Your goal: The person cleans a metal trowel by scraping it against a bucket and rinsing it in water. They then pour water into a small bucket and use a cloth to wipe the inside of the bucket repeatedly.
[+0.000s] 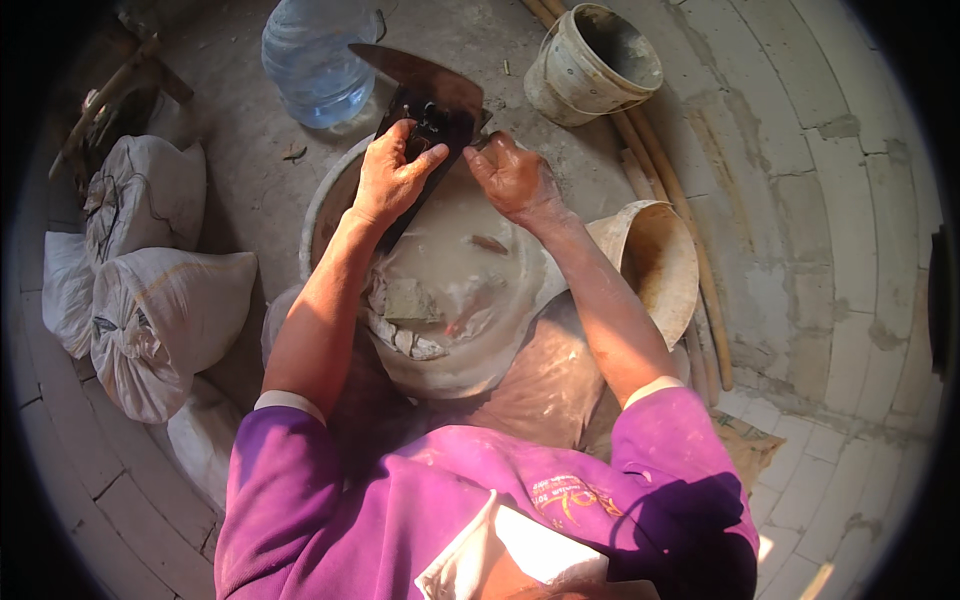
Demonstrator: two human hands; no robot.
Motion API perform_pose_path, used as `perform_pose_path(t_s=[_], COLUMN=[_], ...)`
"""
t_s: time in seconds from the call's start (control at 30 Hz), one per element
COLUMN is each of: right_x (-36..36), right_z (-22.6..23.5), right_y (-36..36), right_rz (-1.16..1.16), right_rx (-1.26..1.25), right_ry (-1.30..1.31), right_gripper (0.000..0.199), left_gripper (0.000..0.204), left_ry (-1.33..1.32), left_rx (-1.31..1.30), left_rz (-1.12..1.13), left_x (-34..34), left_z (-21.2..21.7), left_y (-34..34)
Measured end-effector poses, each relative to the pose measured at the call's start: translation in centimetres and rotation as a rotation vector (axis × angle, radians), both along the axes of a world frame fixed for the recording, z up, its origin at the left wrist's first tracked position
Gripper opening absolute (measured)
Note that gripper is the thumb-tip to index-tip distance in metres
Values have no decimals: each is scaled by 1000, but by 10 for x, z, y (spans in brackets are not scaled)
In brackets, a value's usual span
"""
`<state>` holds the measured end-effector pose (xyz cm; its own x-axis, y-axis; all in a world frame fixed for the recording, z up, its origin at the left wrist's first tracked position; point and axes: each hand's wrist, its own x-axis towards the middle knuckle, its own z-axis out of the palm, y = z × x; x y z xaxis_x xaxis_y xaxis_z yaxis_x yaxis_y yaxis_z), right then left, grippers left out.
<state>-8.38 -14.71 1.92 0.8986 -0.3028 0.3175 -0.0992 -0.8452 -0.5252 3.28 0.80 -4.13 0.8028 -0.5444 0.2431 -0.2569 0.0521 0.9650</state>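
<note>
Over a round basin [312,215] of milky water, my left hand [395,180] grips a long dark plastering float [432,122]. The float slants down, its lower end near the water, with metal fittings on its upper face. My right hand [514,180] is closed, apparently around the handle of a brown-bladed trowel [425,75]; its fingers hide the handle. The trowel's blade lies across the float's upper end, pointing up and left. In the basin, a grey block chunk [410,300] rests beside a wet, crumpled whitish piece. A small brown piece [489,243] shows in the water.
A clear water jug [318,65] stands beyond the basin. A dirty white bucket [570,75] is at far right, and a tipped pale container [665,260] lies nearer. Poles [700,260] run along the right. Tied white sacks [170,300] sit at left.
</note>
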Motion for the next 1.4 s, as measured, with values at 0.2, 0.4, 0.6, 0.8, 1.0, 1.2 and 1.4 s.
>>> perform_pose_path(t_s=[0.2, 0.4, 0.6, 0.8, 1.0, 1.2, 1.4], right_x=[8, 1, 9, -44, 8, -19, -61], right_z=[10, -2, -6, -24, 5, -50, -16], right_y=[6, -6, -4, -20, 10, -1, -17], right_rz=[48, 54, 139, -58, 1, 137, -167], right_rx=[-56, -154, -260, -162, -143, -394, -153], right_ry=[-123, 66, -134, 151, -148, -127, 232], right_gripper=[31, 28, 26, 26, 27, 30, 34], left_gripper=[42, 42, 42, 38, 35, 39, 43], left_ry=[56, -33, -42, 51, -104, -90, 0], left_rx=[6, 56, 73, 88, 78, 147, 145], left_rz=[33, 30, 39, 131, 100, -32, 83], left_x=[3, 0, 1, 20, 3, -15, -7], left_z=[-2, -4, 4, -5, 6, -5, -2], left_y=[3, 6, 6, 11, 4, 5, -13])
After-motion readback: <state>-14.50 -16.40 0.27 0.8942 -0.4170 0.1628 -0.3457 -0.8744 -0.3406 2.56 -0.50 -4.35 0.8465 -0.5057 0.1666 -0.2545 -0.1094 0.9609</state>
